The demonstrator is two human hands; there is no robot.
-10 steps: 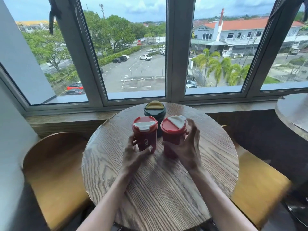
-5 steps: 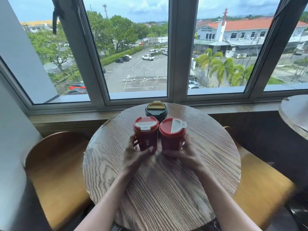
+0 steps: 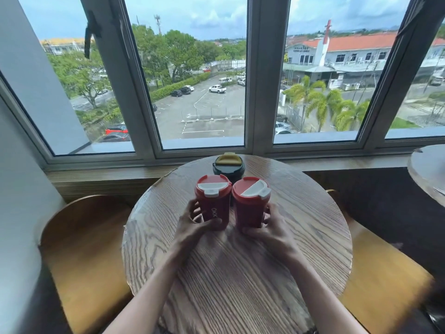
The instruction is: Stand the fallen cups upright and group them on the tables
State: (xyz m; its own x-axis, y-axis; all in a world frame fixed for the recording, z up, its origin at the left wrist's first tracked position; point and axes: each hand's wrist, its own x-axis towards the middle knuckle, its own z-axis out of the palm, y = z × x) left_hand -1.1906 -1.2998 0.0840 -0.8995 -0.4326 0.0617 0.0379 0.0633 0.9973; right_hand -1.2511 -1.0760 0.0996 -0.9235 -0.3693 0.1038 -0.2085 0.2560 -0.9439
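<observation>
Two red cups with red-and-white lids stand upright side by side on the round wooden table. My left hand wraps the base of the left red cup, which bears white lettering. My right hand grips the base of the right red cup. The two cups touch or nearly touch at the lids. Right behind them stands a dark green cup with a yellow lid flap, upright near the table's far edge.
Curved wooden chairs sit to the left and to the right of the table. A second round table's edge shows at the far right. A wooden sill and large windows run behind.
The right red cup was tilted in my right hand a second ago; it now stands upright next to the left one. My right hand slid down to its base.
</observation>
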